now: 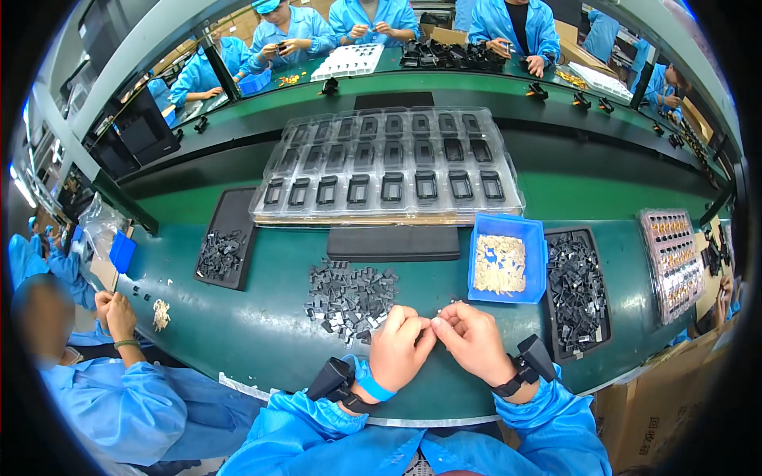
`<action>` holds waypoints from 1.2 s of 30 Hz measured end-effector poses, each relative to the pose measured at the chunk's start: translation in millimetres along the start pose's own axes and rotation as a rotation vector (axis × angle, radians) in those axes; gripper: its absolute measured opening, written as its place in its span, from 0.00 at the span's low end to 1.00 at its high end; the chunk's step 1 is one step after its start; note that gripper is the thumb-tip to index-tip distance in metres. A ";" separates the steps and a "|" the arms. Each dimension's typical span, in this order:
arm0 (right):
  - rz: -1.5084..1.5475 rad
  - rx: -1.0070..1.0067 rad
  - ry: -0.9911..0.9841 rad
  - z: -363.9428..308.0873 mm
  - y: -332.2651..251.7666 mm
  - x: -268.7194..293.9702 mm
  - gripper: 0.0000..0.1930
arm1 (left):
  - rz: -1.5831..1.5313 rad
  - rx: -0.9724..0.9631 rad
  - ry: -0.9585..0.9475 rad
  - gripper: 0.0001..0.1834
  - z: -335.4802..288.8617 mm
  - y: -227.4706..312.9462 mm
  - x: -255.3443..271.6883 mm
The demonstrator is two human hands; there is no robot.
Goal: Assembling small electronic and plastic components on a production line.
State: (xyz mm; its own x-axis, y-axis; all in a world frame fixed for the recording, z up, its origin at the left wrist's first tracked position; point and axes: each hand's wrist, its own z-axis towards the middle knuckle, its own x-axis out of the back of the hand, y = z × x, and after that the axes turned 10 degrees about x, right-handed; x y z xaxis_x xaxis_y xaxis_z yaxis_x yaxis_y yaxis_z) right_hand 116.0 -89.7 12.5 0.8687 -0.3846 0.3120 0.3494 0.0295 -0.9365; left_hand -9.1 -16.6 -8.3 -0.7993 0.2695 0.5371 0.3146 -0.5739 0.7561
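My left hand [399, 351] and my right hand [474, 339] meet fingertip to fingertip above the green table, both pinched closed. Whatever lies between the fingertips is too small and hidden to name. Just left of my left hand spreads a loose pile of small black plastic parts [349, 297]. Beyond my right hand stands a blue bin [508, 297] with small cream-coloured pieces [499, 263] in it. A black tray [605, 337] heaped with more small black parts is to the right of the bin.
Stacked clear blister trays [389, 208] holding black rectangular frames stand at the back centre, behind a black block [394, 244]. Another black tray [230, 208] of parts is at left. A tray of orange-and-black pieces [671, 262] lies far right. A co-worker [119, 397] sits close at left.
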 end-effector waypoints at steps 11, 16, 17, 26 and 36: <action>-0.282 0.340 -0.021 0.0 6.4 6.6 0.03 | -0.245 0.139 -0.169 0.07 3.5 -1.3 6.2; -0.268 0.339 -0.043 -3.6 9.0 8.3 0.04 | -0.158 0.042 -0.126 0.04 0.9 -0.6 5.6; -0.265 0.328 -0.046 -3.8 7.2 8.9 0.04 | -0.158 0.070 -0.141 0.04 1.1 0.1 5.2; 0.050 0.122 -0.089 2.3 15.3 8.8 0.05 | -0.707 0.662 -0.484 0.06 7.9 -0.3 11.2; -0.043 0.176 -0.200 1.7 10.0 18.0 0.05 | -0.395 0.338 -0.501 0.05 6.9 -12.9 10.9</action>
State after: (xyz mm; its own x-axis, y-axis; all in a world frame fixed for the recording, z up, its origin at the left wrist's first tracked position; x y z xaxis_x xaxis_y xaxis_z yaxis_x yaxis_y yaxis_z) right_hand 135.7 -94.7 9.0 0.8978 -0.1998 0.3925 0.4279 0.1842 -0.8849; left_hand -18.3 -0.9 -9.6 -0.5810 0.7759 0.2457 0.2564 -0.1120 0.9601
